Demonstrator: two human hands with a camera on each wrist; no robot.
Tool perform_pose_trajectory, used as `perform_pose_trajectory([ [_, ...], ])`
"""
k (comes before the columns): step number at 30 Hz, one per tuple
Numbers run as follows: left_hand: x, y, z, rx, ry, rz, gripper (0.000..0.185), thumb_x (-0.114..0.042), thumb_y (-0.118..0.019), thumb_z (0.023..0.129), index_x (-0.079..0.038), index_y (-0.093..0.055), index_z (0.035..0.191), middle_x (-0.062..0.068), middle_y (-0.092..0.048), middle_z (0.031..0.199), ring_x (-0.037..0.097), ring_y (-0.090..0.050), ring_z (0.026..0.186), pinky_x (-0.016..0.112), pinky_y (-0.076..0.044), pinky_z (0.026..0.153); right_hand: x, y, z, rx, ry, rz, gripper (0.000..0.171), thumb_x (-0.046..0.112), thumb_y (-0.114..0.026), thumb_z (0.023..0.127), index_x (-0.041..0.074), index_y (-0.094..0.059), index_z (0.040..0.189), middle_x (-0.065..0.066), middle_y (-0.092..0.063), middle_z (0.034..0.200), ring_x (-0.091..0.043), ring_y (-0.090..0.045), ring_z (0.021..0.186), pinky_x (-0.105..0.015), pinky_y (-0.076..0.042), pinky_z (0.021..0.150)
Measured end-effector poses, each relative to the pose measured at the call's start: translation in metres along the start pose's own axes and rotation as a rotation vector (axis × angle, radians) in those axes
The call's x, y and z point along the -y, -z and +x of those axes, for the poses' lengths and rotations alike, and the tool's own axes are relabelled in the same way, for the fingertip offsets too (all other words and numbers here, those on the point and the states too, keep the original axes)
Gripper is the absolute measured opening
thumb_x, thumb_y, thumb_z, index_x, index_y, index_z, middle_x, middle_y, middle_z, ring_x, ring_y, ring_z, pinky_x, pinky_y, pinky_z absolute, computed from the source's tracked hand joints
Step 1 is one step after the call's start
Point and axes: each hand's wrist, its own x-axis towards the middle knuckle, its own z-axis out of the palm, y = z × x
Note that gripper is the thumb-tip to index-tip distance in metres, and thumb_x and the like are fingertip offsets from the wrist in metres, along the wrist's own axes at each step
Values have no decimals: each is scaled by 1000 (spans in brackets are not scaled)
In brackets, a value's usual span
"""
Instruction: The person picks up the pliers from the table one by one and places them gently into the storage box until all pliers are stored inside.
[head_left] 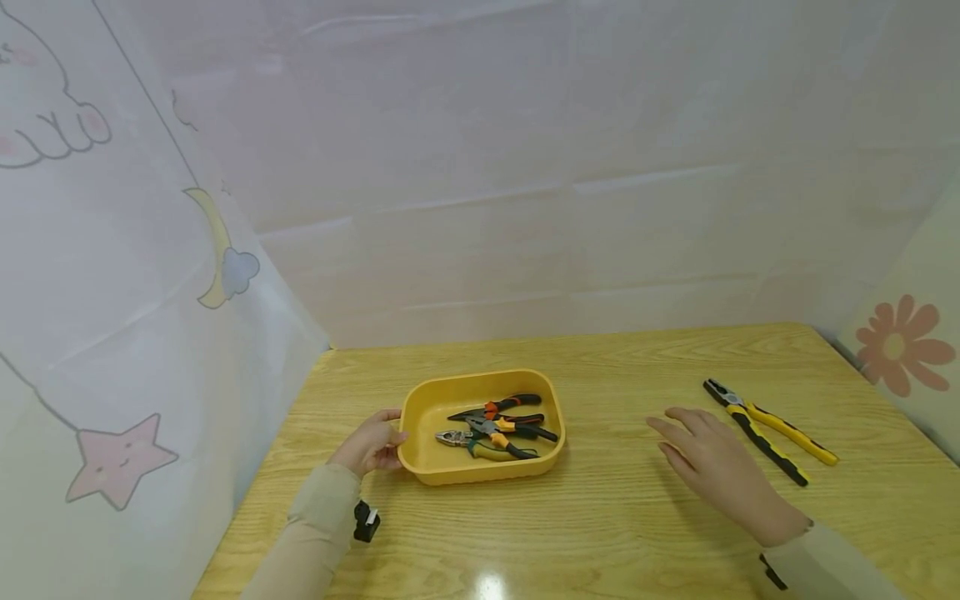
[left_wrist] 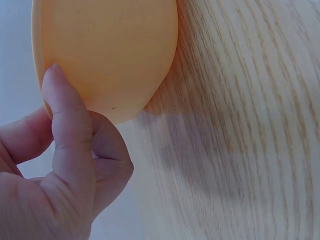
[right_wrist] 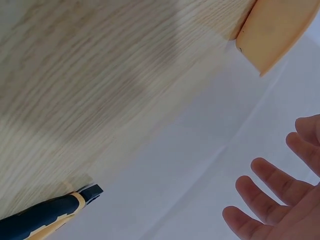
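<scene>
A yellow plastic tray (head_left: 450, 477) stands on the table with several pliers in it. Among them are red-and-black long-nose pliers (head_left: 491, 409), orange-and-black pliers (head_left: 497, 433) and green-and-yellow pliers (head_left: 480, 448). My left hand (head_left: 372, 446) pinches the tray's left rim, the thumb (left_wrist: 67, 110) on the inside wall. To the right, larger yellow-and-black pliers (head_left: 757, 425) lie on the table with the handles spread. Over the table between tray and large pliers is my right hand (head_left: 712, 467), fingers extended and holding nothing. In the right wrist view the large pliers (right_wrist: 50, 215) show at lower left.
The wood-grain table (head_left: 600, 533) runs back to a pale hanging sheet (head_left: 600, 208). Another sheet with a star and moon (head_left: 217, 246) closes the left side, and one with a flower (head_left: 903, 343) stands at the right.
</scene>
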Motion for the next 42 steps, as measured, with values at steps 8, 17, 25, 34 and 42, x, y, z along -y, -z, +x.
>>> perform_pose_trajectory([
  [8, -1, 0, -1, 3, 1, 9, 52, 1, -47, 99, -1, -28, 148, 14, -57, 84, 13, -52, 54, 22, -46, 46, -6, 1, -6, -22, -6, -24, 74, 51, -13, 102, 3, -69, 112, -23, -62, 105, -41, -59, 89, -57, -46, 74],
  [17, -1, 0, -3, 9, 0, -10, 52, 2, -47, 99, -1, -29, 147, 15, -58, 85, 14, -54, 56, 22, -46, 46, -16, 5, -13, -3, -44, -72, 79, 54, -10, 100, 3, -69, 111, -23, -63, 104, -41, -59, 85, -56, -48, 64],
  [25, 0, 0, -3, 13, 0, -16, 51, 2, -47, 99, -1, -30, 147, 15, -55, 88, 15, -54, 58, 22, -46, 47, -29, 5, -23, 43, -85, -90, 78, 56, -9, 100, 4, -65, 115, -23, -61, 105, -41, -58, 85, -57, -47, 66],
  [34, 1, 1, -3, 19, -11, -20, 51, 3, -47, 98, 0, -30, 146, 16, -56, 88, 15, -54, 59, 22, -46, 48, -36, 5, -28, 3, -77, -95, 78, 55, -11, 101, 0, -64, 114, -27, -61, 104, -43, -59, 86, -57, -47, 70],
  [42, 0, 1, -4, 28, -15, -24, 51, 3, -47, 99, 0, -29, 147, 17, -56, 91, 16, -55, 60, 22, -46, 48, -43, 6, -33, 32, -133, -98, 74, 56, -17, 101, 0, -63, 117, -29, -59, 109, -46, -57, 92, -60, -45, 75],
])
